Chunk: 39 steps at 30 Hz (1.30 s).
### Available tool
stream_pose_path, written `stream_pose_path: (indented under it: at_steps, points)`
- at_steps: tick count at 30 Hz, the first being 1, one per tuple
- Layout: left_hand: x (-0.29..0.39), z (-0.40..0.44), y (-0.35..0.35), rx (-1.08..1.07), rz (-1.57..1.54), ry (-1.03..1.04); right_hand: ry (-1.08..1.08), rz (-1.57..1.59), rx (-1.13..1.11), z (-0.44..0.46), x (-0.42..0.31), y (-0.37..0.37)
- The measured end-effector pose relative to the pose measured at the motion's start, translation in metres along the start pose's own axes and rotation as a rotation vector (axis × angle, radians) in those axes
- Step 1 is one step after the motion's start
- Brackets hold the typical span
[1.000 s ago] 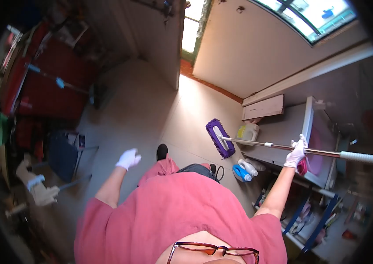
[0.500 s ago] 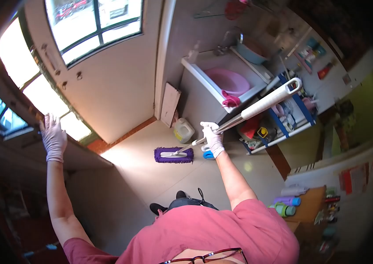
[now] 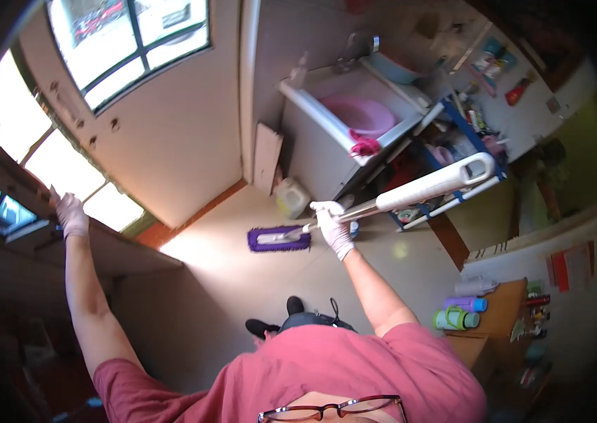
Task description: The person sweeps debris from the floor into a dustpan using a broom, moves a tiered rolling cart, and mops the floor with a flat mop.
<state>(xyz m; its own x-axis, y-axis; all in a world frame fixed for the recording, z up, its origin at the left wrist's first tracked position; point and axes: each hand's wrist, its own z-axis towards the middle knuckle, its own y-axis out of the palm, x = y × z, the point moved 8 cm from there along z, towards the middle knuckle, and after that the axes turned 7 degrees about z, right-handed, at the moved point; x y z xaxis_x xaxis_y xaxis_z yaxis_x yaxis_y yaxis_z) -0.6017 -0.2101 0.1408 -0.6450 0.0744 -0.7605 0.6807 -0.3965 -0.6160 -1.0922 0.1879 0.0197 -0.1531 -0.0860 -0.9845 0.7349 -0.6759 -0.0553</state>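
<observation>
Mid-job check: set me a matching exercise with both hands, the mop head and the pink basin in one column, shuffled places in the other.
Column one:
1. Left hand
2. Right hand
3. Mop head
4. Pink basin

Column two:
A. Flat on the floor
B. In the sink
C. At the edge of the left door
D. Closed around the mop pole

Pairs: 1-C, 2-D, 3-A, 4-B
</observation>
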Motion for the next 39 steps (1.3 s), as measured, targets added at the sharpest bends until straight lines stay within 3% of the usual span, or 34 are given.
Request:
stream_pose_path:
  at_steps: [3,4,5,8,10,18,24,26,30,32,34,35,37,39]
  points:
    - [0.004,-0.025,0.005,-0.066,0.055,0.031,-0.031,0.067,-0.061,0.003,-0.006,0.013]
    - [0.001,-0.034,0.002,-0.051,0.031,0.035,0.201,0.068,-0.042,0.000,-0.018,0.020]
    - [-0.004,-0.044,-0.006,-0.022,0.010,0.039,-0.065,-0.117,-0.051,0.016,0.003,0.011]
    - [-0.018,-0.081,-0.028,0.028,-0.035,0.024,0.100,0.093,-0.060,0.033,0.012,0.008]
    - [-0.026,-0.099,-0.020,-0.026,-0.064,0.012,0.015,0.117,-0.023,0.050,0.011,0.005]
    - [-0.066,-0.202,-0.013,0.066,-0.061,0.026,0.087,0.135,-0.083,0.102,0.018,-0.026]
    - [-0.103,-0.269,0.006,-0.043,0.031,-0.047,0.132,0.203,-0.049,0.104,0.028,-0.083]
    - [-0.114,-0.290,0.016,-0.166,0.109,-0.081,0.160,0.241,-0.005,0.091,0.028,-0.107]
    - [-0.134,-0.304,0.045,-0.665,0.205,-0.194,0.173,0.262,0.017,0.061,0.042,-0.153]
    - [-0.136,-0.297,0.036,-0.909,0.161,-0.305,0.198,0.262,0.124,0.036,0.047,-0.172]
    - [-0.143,-0.290,0.073,-1.086,0.003,-0.406,0.181,0.215,0.143,0.010,0.046,-0.181]
    - [-0.147,-0.282,0.108,-1.066,-0.067,-0.388,0.184,0.190,0.170,-0.003,0.038,-0.178]
    - [-0.130,-0.238,0.082,-0.897,-0.206,-0.395,0.198,0.179,0.225,-0.026,0.035,-0.174]
    - [-0.117,-0.185,0.122,-0.673,-0.405,-0.351,0.217,0.199,0.283,-0.048,0.024,-0.156]
